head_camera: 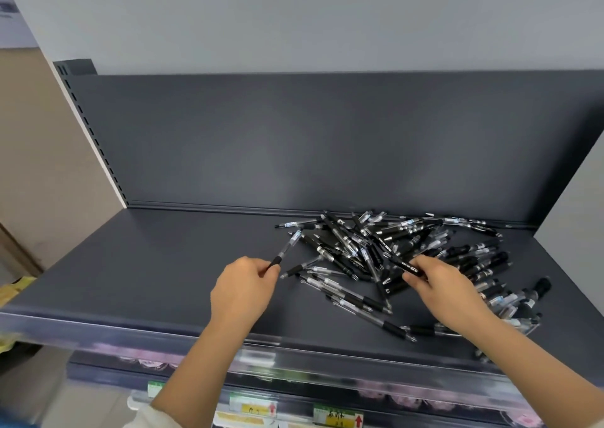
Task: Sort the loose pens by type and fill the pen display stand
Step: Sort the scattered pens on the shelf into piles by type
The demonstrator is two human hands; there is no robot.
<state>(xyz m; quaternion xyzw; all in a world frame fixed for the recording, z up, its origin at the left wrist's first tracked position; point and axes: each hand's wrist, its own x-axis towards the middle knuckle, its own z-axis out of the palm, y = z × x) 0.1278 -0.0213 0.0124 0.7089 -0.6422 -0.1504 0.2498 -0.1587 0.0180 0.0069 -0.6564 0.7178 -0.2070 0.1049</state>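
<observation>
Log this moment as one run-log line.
stage: sorting | left hand: pinches clear pen | right hand: holds black pen | pile: loose on shelf

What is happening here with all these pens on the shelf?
A person is sorting a heap of loose pens on a dark grey shelf. The left hand pinches a clear pen by its black grip, beside the heap. The right hand grips a black pen over the heap.

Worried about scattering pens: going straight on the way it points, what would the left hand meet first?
Likely the left edge of the pen pile; the left hand and its pinched pen aim there. Depth unclear.
</observation>
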